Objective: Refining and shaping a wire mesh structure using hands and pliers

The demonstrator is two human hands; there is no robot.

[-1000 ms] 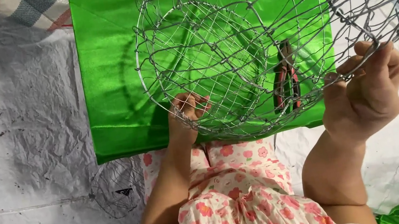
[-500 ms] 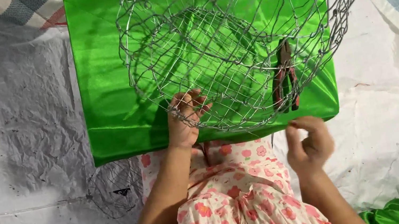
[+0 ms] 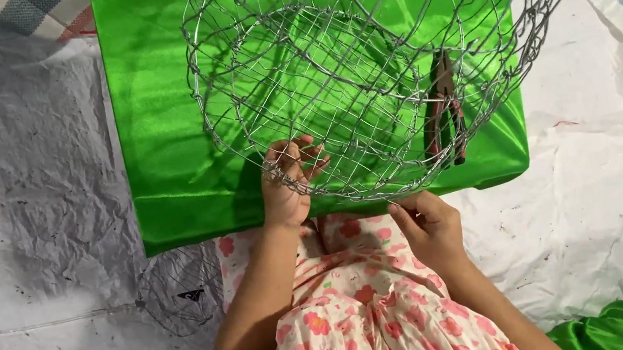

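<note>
Right hand (image 3: 430, 227) has let go of the wire basket frame (image 3: 385, 61) rim at 3 o'clock, now at 6 o'clock with fingers pinching its bottom edge. Left hand (image 3: 288, 175) still clamps the mesh. Frame sits over green satin cloth (image 3: 162, 141), pliers (image 3: 444, 110) inside.

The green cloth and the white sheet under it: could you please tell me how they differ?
The green cloth is glossy and mostly smooth; the white sheet is dull, creased and marked. The green cloth is the smaller, lying on top of the white sheet, with the wire basket and pliers over it. Both are spread flat.
</note>
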